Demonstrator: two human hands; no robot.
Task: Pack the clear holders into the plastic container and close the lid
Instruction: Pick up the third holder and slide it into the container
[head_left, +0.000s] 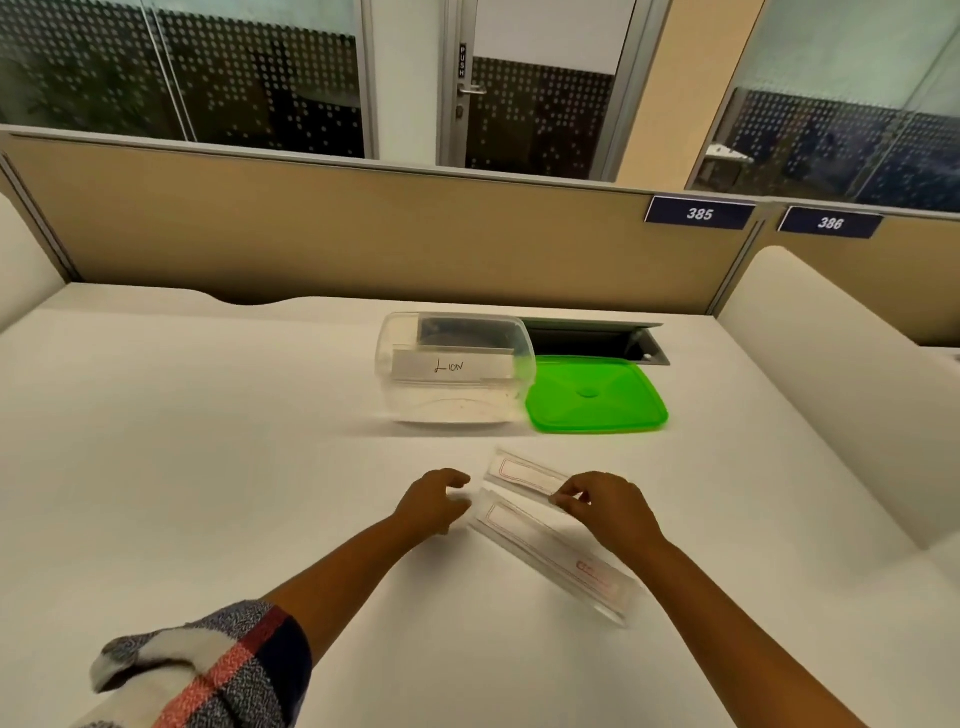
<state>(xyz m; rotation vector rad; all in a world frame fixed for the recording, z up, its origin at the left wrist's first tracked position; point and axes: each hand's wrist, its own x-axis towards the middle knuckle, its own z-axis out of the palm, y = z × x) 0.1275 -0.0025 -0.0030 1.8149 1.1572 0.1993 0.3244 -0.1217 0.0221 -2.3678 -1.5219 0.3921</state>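
Two clear holders with red-outlined inserts lie on the white desk. The shorter one is farther from me; the longer one runs diagonally toward the lower right. My right hand pinches the right end of the shorter holder with its fingertips. My left hand hovers at the left ends of both holders, fingers curled, and whether it touches them is unclear. The clear plastic container stands open behind them, and one holder labelled "LION" stands inside it. The green lid lies flat to the container's right.
An open cable hatch sits in the desk behind the lid. A tan partition bounds the far edge, with number plates 385 and 386. White side dividers stand at left and right.
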